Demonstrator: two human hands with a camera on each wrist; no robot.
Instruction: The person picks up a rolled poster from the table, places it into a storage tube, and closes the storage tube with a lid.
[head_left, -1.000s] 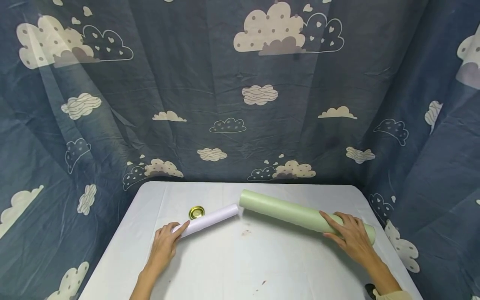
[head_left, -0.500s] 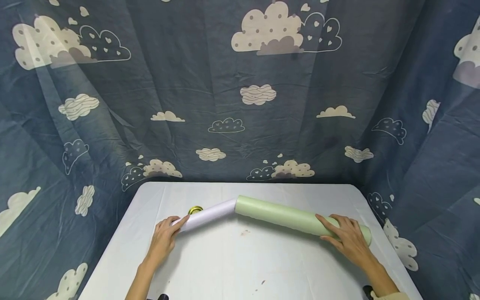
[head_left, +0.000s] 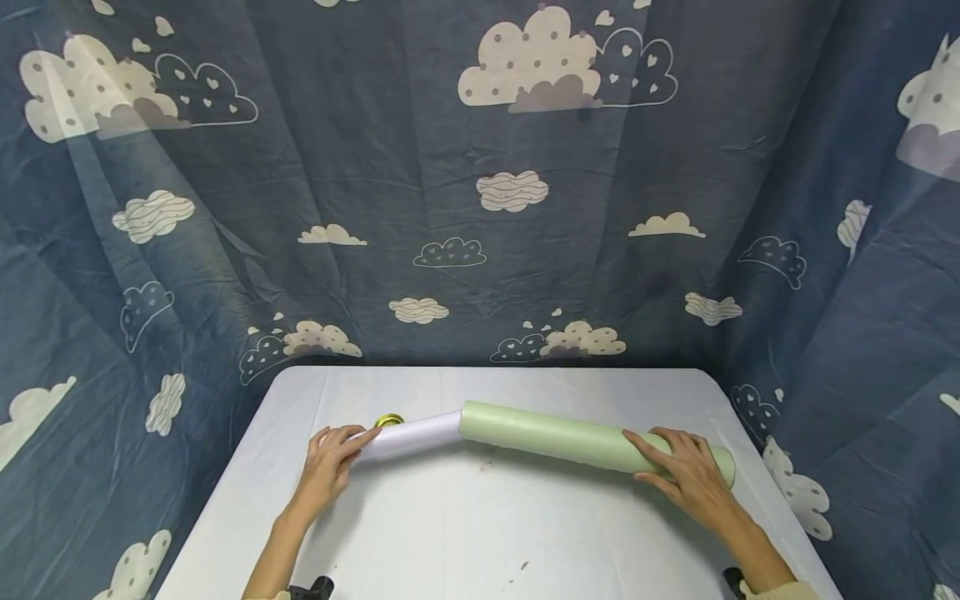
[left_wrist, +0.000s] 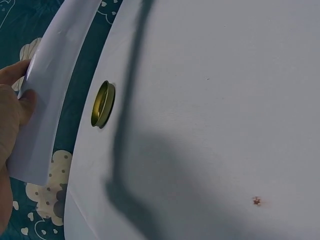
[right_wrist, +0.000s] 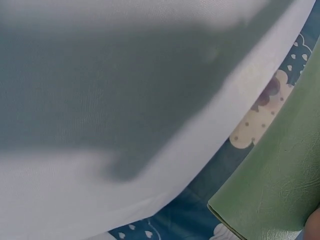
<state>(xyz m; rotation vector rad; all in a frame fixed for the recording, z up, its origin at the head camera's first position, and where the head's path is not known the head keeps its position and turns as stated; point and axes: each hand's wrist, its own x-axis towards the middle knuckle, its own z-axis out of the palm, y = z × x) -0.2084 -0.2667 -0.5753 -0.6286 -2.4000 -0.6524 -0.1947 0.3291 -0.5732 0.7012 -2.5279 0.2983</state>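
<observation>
A pale lavender roll [head_left: 416,435] slants over the table's left half in the head view. My left hand [head_left: 324,471] grips its near end, thumb and fingers on either side, as the left wrist view confirms. Its far end meets the left end of a longer, thicker light-green roll [head_left: 547,433]; the lavender tip is hidden there, and I cannot tell whether it is inside or behind. My right hand [head_left: 692,479] holds the green roll near its right end, thumb and fingers spread over it. The right wrist view shows the green roll's [right_wrist: 280,165] grained surface and open-edged end.
On the white table [head_left: 480,533] a gold jar lid [head_left: 389,420] lies behind the lavender roll, partly hidden in the head view. Small brown specks [head_left: 524,566] mark the tabletop. A dark blue curtain [head_left: 420,83] with cloud prints hangs behind and at both sides.
The two rolls, apart at first, now meet end to end. The green roll has shifted left and its left end has come down; less of the lavender roll shows.
</observation>
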